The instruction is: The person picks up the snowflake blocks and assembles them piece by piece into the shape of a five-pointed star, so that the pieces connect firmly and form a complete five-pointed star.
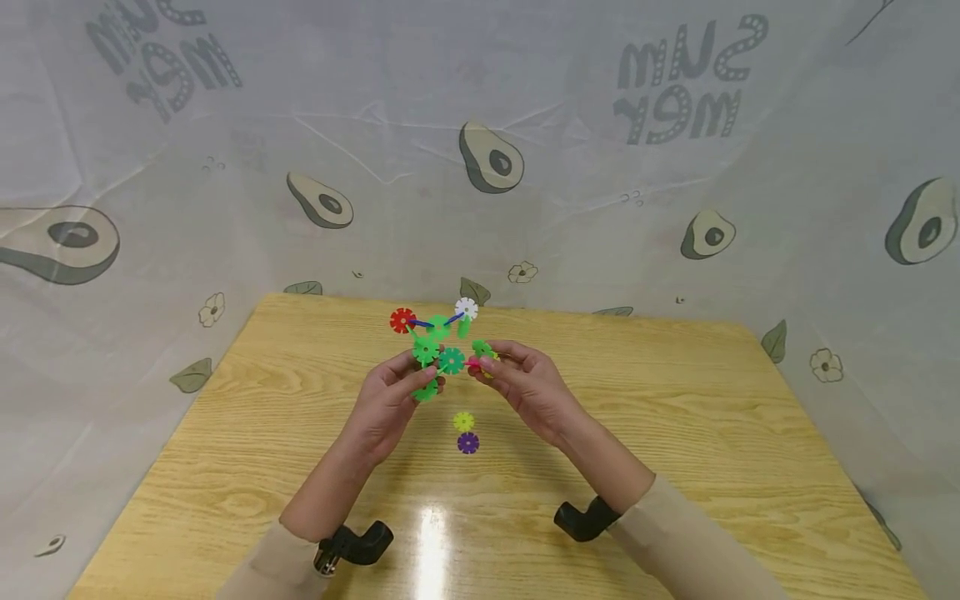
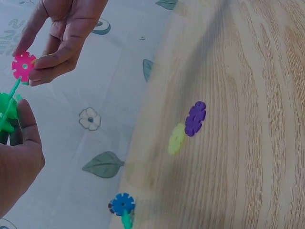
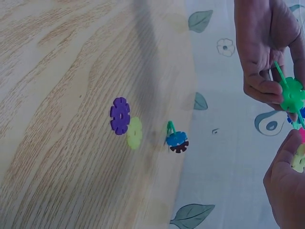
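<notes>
My left hand (image 1: 386, 406) grips a cluster of slotted plastic discs, among them a green disc (image 1: 426, 349) and a teal disc (image 1: 452, 361). Opposite it, my right hand (image 1: 536, 392) pinches a pink disc (image 2: 24, 67) between thumb and fingers; a yellow disc (image 3: 299, 160) and a green one sit by those fingertips. In the left wrist view a green disc seen edge-on meets the pink disc's rim; whether they are slotted together I cannot tell. Above the hands in the head view are a red disc (image 1: 402, 320) and a white disc (image 1: 467, 308), with blue ones between.
On the wooden table (image 1: 637, 417), a pale yellow disc (image 1: 463, 422) and a purple disc (image 1: 468, 442) lie touching, nearer than the hands. Both wrist views show a blue disc (image 3: 177, 138) with a brown and a green one near the table's edge. A printed cloth (image 1: 570, 225) hangs behind.
</notes>
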Action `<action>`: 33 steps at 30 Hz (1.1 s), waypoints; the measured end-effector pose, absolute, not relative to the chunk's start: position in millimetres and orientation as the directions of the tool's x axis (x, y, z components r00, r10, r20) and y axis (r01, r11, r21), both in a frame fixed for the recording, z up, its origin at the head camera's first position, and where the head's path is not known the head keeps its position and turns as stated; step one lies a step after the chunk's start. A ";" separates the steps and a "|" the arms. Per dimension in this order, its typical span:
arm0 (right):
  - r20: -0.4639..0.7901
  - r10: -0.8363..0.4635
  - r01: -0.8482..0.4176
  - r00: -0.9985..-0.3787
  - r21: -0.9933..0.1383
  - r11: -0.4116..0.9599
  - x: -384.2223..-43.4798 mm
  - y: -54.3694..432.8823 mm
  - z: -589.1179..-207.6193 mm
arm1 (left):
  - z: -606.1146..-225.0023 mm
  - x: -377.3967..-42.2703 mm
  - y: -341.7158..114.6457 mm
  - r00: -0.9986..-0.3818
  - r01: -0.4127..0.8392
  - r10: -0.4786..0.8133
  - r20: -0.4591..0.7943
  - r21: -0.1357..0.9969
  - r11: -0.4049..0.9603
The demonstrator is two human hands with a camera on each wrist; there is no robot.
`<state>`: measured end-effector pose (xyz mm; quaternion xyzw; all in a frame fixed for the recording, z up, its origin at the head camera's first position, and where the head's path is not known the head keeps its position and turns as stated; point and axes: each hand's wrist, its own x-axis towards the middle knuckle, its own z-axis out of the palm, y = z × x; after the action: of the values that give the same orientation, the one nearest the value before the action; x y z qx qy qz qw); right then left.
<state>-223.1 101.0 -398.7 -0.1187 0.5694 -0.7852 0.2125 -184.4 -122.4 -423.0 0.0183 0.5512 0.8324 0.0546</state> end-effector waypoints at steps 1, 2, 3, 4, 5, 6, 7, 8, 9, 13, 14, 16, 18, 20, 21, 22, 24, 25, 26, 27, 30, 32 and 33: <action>-0.056 -0.464 0.197 -0.884 -0.945 -0.260 -222.8 100.3 -398.6 | -423.0 -184.2 -122.7 -0.993 -0.070 0.111 -0.029 0.921 -0.384; -0.056 -0.461 0.195 -0.886 -0.945 -0.261 -222.5 99.8 -398.5 | -423.2 -184.0 -123.1 -0.993 -0.069 0.111 -0.029 0.921 -0.383; -0.056 -0.458 0.194 -0.887 -0.946 -0.260 -222.4 99.2 -398.5 | -423.4 -183.7 -123.6 -0.993 -0.068 0.112 -0.027 0.922 -0.381; -0.055 -0.456 0.191 -0.889 -0.947 -0.259 -222.5 99.0 -398.7 | -423.6 -183.7 -123.7 -0.993 -0.066 0.113 -0.024 0.922 -0.381; -0.055 -0.453 0.190 -0.890 -0.947 -0.258 -222.7 98.8 -398.9 | -423.8 -183.7 -123.8 -0.993 -0.064 0.113 -0.022 0.922 -0.381; -0.055 -0.451 0.189 -0.891 -0.947 -0.258 -223.1 98.6 -399.3 | -424.0 -183.7 -123.8 -0.993 -0.062 0.114 -0.019 0.922 -0.381; -0.054 -0.448 0.187 -0.892 -0.948 -0.256 -223.4 98.4 -399.6 | -424.2 -183.8 -123.8 -0.993 -0.060 0.115 -0.017 0.922 -0.382; -0.054 -0.446 0.184 -0.893 -0.950 -0.254 -223.6 98.2 -399.8 | -424.4 -183.8 -123.9 -0.993 -0.059 0.115 -0.016 0.923 -0.381; -0.054 -0.444 0.182 -0.895 -0.951 -0.251 -223.9 98.1 -400.0 | -424.6 -183.7 -123.9 -0.993 -0.058 0.115 -0.015 0.923 -0.381; -0.044 -0.438 0.162 -0.898 -0.958 -0.237 -224.1 97.7 -399.7 | -424.5 -184.0 -123.0 -0.994 -0.058 0.111 -0.017 0.922 -0.382; -0.040 -0.436 0.157 -0.899 -0.959 -0.234 -224.0 97.7 -399.4 | -424.2 -184.2 -122.6 -0.994 -0.058 0.109 -0.017 0.922 -0.384; -0.034 -0.436 0.147 -0.899 -0.962 -0.229 -223.8 97.8 -398.7 | -423.8 -184.4 -122.0 -0.994 -0.055 0.105 -0.016 0.922 -0.383; -0.032 -0.435 0.143 -0.900 -0.963 -0.227 -223.7 97.9 -398.1 | -423.4 -184.5 -121.4 -0.995 -0.054 0.103 -0.015 0.921 -0.385; -0.032 -0.434 0.141 -0.900 -0.965 -0.220 -224.0 98.2 -398.2 | -423.5 -184.7 -121.1 -0.995 -0.053 0.102 -0.015 0.922 -0.384; -0.033 -0.435 0.141 -0.900 -0.966 -0.218 -224.3 98.3 -398.4 | -423.7 -184.6 -121.1 -0.995 -0.053 0.103 -0.014 0.923 -0.382; -0.034 -0.434 0.140 -0.900 -0.966 -0.215 -224.5 98.3 -398.6 | -423.7 -184.7 -120.9 -0.995 -0.052 0.103 -0.014 0.923 -0.382; -0.036 -0.432 0.139 -0.901 -0.968 -0.210 -224.9 98.3 -399.1 | -423.6 -184.5 -120.5 -0.995 -0.050 0.101 -0.012 0.925 -0.378; -0.036 -0.431 0.137 -0.902 -0.969 -0.207 -225.0 98.3 -399.4 | -423.7 -184.3 -120.5 -0.995 -0.047 0.101 -0.010 0.927 -0.373; -0.034 -0.429 0.133 -0.902 -0.970 -0.202 -225.0 98.4 -399.7 | -423.6 -184.1 -120.3 -0.995 -0.045 0.099 -0.009 0.930 -0.365; -0.033 -0.428 0.128 -0.903 -0.973 -0.194 -224.7 98.3 -399.9 | -423.7 -183.9 -120.2 -0.995 -0.041 0.099 -0.007 0.934 -0.355; -0.019 -0.421 0.090 -0.907 -0.984 -0.151 -223.3 97.8 -401.0 | -424.2 -183.5 -119.9 -0.996 -0.030 0.094 0.000 0.949 -0.315; 0.008 -0.414 0.042 -0.910 -0.993 -0.113 -221.6 97.2 -401.6 | -424.3 -183.4 -119.3 -0.997 -0.025 0.081 -0.001 0.955 -0.296; 0.029 -0.415 0.012 -0.909 -0.995 -0.097 -220.6 96.8 -401.8 | -424.3 -183.6 -118.8 -0.997 -0.022 0.074 0.000 0.956 -0.292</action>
<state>-220.6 96.8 -401.8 -0.1536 0.6556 -0.7245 0.1473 -183.6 -118.8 -424.3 0.0221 0.5942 0.8035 0.0300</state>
